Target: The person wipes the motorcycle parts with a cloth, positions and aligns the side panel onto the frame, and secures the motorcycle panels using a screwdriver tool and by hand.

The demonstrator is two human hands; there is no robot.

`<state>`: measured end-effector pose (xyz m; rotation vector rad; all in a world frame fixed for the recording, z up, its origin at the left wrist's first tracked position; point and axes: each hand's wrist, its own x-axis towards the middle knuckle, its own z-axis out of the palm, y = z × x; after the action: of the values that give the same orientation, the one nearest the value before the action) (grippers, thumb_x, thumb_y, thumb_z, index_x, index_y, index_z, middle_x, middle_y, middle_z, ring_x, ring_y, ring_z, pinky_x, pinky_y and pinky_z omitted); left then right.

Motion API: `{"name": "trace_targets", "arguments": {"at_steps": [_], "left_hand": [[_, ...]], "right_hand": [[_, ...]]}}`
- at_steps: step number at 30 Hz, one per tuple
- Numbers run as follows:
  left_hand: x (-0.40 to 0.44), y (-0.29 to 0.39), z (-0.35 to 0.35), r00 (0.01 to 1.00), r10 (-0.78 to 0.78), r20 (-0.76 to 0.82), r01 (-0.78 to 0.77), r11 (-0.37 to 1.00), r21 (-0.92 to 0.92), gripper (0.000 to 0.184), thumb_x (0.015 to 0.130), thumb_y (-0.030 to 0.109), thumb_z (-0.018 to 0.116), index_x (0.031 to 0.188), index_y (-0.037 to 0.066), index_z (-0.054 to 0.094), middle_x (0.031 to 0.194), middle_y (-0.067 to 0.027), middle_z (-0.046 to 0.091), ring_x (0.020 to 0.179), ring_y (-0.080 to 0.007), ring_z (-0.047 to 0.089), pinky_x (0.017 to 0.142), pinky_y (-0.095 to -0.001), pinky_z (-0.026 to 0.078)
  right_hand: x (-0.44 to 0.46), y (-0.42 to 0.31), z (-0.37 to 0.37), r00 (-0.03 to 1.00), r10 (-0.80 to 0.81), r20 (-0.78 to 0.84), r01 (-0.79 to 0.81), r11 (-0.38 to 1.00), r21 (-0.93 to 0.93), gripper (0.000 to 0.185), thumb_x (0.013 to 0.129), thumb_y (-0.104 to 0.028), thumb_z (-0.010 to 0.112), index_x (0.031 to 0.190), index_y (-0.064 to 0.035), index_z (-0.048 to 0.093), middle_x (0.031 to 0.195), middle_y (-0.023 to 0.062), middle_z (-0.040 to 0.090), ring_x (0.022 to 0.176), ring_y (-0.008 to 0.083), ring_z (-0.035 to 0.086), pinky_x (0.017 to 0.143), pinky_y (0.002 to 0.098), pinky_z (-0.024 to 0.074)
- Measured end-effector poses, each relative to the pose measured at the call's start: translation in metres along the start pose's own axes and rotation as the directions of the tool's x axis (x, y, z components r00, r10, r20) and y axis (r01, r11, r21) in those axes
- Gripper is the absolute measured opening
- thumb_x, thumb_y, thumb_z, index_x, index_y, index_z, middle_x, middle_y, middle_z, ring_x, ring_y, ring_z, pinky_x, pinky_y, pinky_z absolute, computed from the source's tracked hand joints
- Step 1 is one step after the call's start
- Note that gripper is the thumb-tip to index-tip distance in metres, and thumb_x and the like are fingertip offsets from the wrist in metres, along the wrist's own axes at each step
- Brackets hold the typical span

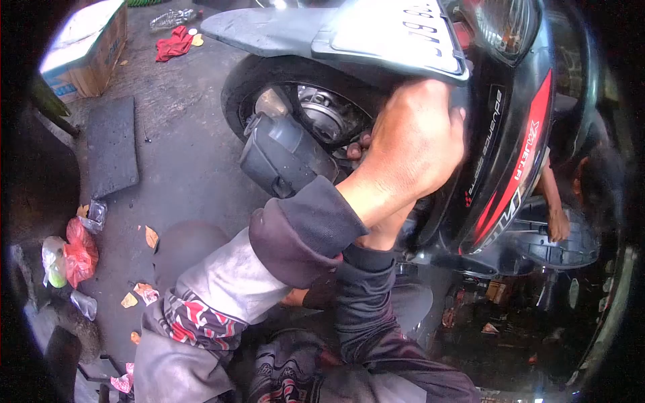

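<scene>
Over grey ground [178, 164], the left hand [418, 138] curls beside a motorbike [490, 168].

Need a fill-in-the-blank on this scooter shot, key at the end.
1. In this view, the left hand is just below the scooter's white number ____.
2. The right hand is mostly hidden behind the ____ arm.
3. The lettering on the black side panel reads "advance ____".
4. The stripe to the right of that lettering is coloured ____.

Missing words: plate; left; sports; red.
</scene>
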<state>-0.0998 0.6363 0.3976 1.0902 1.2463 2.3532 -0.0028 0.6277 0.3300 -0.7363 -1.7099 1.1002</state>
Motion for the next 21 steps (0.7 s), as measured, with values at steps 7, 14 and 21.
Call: {"name": "trace_targets", "arguments": {"at_steps": [7, 14, 21], "left_hand": [[-0.008, 0.001, -0.012, 0.984, 0.175, -0.033, -0.160, 0.952, 0.262, 0.015, 0.089, 0.009, 0.057, 0.100, 0.000, 0.060, 0.096, -0.0250, 0.058, 0.092, -0.0451, 0.054, 0.083, -0.0575, 0.044], [-0.011, -0.018, -0.059, 0.993, 0.119, 0.006, -0.109, 0.890, 0.443, 0.020, 0.092, 0.020, 0.060, 0.093, 0.000, 0.063, 0.087, -0.0194, 0.059, 0.082, -0.0392, 0.057, 0.072, -0.0488, 0.046], [0.011, -0.021, -0.124, 0.816, -0.455, 0.356, 0.330, 0.873, 0.360, 0.043, 0.103, 0.036, 0.050, 0.112, -0.003, 0.066, 0.093, -0.0223, 0.067, 0.084, -0.0297, 0.066, 0.073, -0.0410, 0.051]], "right_hand": [[0.001, 0.000, 0.019, 0.997, 0.074, -0.002, -0.071, 0.960, 0.270, 0.034, 0.105, -0.019, 0.054, 0.133, -0.0013, 0.050, 0.121, 0.0089, 0.060, 0.107, 0.0202, 0.061, 0.094, 0.0352, 0.0495], [0.017, -0.004, 0.052, 0.987, 0.161, -0.011, -0.128, 0.824, 0.552, 0.029, 0.105, -0.018, 0.055, 0.129, -0.0017, 0.051, 0.116, 0.0073, 0.061, 0.104, 0.0188, 0.060, 0.094, 0.0337, 0.0479], [0.036, 0.001, 0.088, 0.992, 0.054, -0.113, 0.037, 0.735, 0.677, 0.032, 0.100, -0.013, 0.062, 0.128, 0.0001, 0.052, 0.114, 0.0071, 0.062, 0.107, 0.0159, 0.058, 0.096, 0.0330, 0.0455]]}}
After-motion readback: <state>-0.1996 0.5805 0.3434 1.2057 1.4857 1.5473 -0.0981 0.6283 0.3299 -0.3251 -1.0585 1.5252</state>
